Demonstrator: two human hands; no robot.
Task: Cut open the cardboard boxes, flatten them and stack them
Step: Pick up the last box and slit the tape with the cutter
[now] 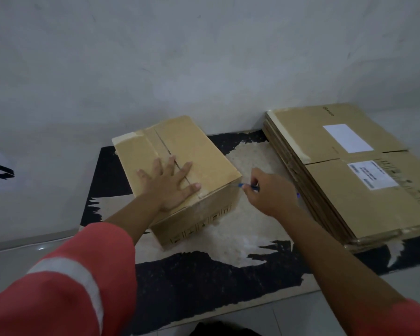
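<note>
One sealed cardboard box [199, 151] sits near the middle of my view on a worn black mat [192, 275] spread over the floor [22, 258]. Its taped seam [160, 139] runs from 11 o'clock towards 5 o'clock. My left hand [170, 183] lies flat on the lid, fingers spread across that seam and gripping nothing. I judge it is there to pin the box so it cannot slide under the blade.

My right hand [264, 192], at 3 o'clock of the box, pinches a thin blue cutter [249, 187] between thumb and fingertips. The cutter's tip is at the near right top corner, touching it or just short; I cannot tell which. Starting there would let the cut begin at an edge, clear of the pinning hand. The hands are apart, with that corner between them.

Farther out at 3 o'clock a stack of flattened boxes [325, 146] lies by the wall [204, 57], white labels on top. I take it as the pile this box will join. A red sleeve [83, 275] with a pale band fills 7 o'clock.
</note>
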